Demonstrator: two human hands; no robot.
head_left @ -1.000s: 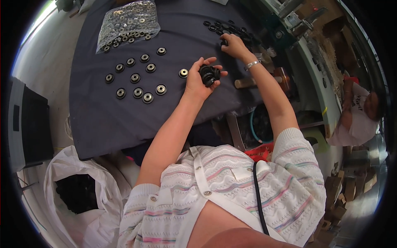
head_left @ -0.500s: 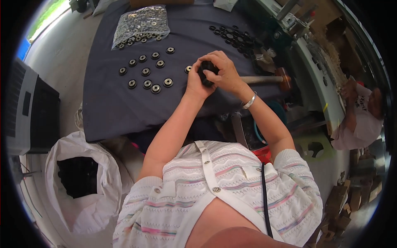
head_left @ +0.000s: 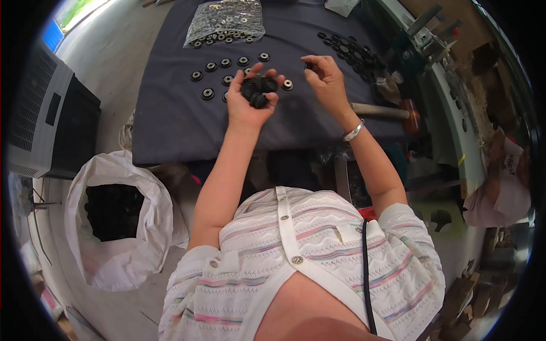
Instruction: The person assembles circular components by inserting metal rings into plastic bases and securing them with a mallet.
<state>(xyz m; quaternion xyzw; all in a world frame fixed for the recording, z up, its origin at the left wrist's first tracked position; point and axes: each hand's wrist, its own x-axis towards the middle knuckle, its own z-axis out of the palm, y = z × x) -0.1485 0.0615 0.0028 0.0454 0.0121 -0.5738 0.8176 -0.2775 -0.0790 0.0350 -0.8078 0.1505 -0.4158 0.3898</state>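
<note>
My left hand (head_left: 245, 115) is cupped palm up over the dark cloth, its fingers curled round a small pile of black round parts (head_left: 259, 90). To its right, my right hand (head_left: 329, 85) is raised with thumb and forefinger pinched on a small black part (head_left: 309, 65), mostly hidden by the fingers. Between the hands, a metal bearing in a black ring (head_left: 287, 84) lies on the cloth. Several more ringed bearings (head_left: 207, 94) are spread to the left, some partly behind my left hand.
A clear bag of metal bearings (head_left: 224, 23) lies at the table's far side. Loose black rings (head_left: 348, 51) are grouped to the right, near a wooden-handled mallet (head_left: 378, 111). A white sack (head_left: 162, 210) of black parts stands at lower left. Another person (head_left: 503, 176) is at far right.
My hands have come apart from being together. The left now shows several black parts in its palm; the right has moved off with one pinched. The view has shifted left.
</note>
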